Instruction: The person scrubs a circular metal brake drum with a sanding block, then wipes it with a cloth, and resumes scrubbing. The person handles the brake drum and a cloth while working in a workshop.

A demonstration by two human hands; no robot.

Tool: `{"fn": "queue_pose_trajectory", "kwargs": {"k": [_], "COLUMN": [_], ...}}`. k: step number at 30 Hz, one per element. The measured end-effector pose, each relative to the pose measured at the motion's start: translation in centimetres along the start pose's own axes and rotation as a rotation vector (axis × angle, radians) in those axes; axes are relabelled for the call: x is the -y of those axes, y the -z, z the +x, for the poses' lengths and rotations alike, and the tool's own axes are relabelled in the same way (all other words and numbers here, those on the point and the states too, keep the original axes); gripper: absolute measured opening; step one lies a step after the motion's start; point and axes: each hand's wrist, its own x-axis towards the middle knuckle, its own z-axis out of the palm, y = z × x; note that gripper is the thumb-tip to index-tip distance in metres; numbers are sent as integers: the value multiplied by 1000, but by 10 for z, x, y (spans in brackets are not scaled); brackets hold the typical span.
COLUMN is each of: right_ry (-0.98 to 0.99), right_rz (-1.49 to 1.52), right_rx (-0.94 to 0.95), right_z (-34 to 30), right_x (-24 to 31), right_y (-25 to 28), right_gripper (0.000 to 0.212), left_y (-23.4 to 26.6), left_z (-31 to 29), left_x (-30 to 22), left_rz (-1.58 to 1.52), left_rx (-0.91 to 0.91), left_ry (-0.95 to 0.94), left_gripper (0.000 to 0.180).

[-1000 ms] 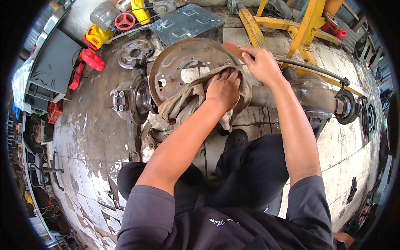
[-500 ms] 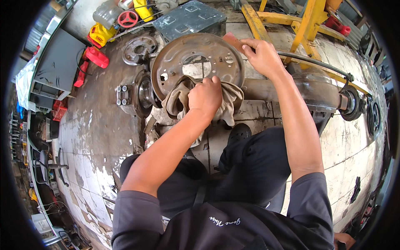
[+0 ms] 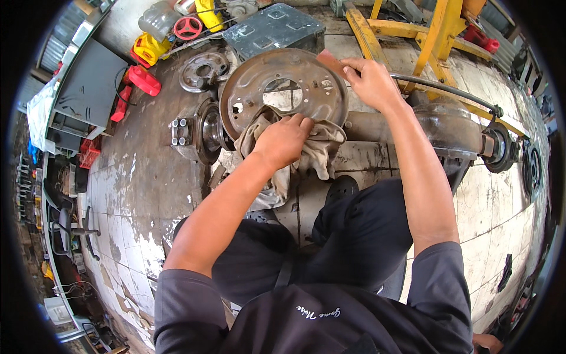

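Note:
A round rusty brake backing plate (image 3: 283, 82) stands upright at the end of a rusty axle housing (image 3: 413, 127) lying across the floor. My left hand (image 3: 283, 140) presses a dirty beige rag (image 3: 306, 156) against the plate's lower face, fingers closed on the cloth. My right hand (image 3: 368, 79) grips the plate's upper right rim. A wheel hub (image 3: 203, 131) with studs lies just left of the plate. My legs in dark trousers are below.
A grey plastic crate (image 3: 274, 26) and a round metal disc (image 3: 203, 71) lie behind the plate. Red and yellow containers (image 3: 144, 79) sit at the upper left. A yellow steel frame (image 3: 424, 29) stands at the upper right. The floor is stained, flaking tile.
My left hand has moved the rag down and to the left across the plate's face. My right hand stays on the rim.

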Motion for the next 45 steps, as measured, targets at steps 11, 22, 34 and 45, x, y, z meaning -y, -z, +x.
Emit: {"fn": "queue_pose_trajectory", "kwargs": {"k": [11, 22, 34, 45], "right_ry": [48, 82, 90, 87], "right_rz": [-20, -31, -12, 1], "right_rx": [13, 56, 36, 79], "right_z": [1, 8, 14, 4], "right_x": [3, 0, -2, -5], "right_y": [-3, -17, -25, -19], "right_gripper": [30, 31, 30, 30], "left_y": [21, 34, -11, -30], "left_z": [-6, -70, 41, 9], "left_x": [-11, 6, -55, -74], "left_rz": [-153, -238, 213, 436], "left_rx": [-131, -210, -449, -3], "left_ry": [102, 19, -20, 140], "left_gripper": [25, 25, 7, 35]}}
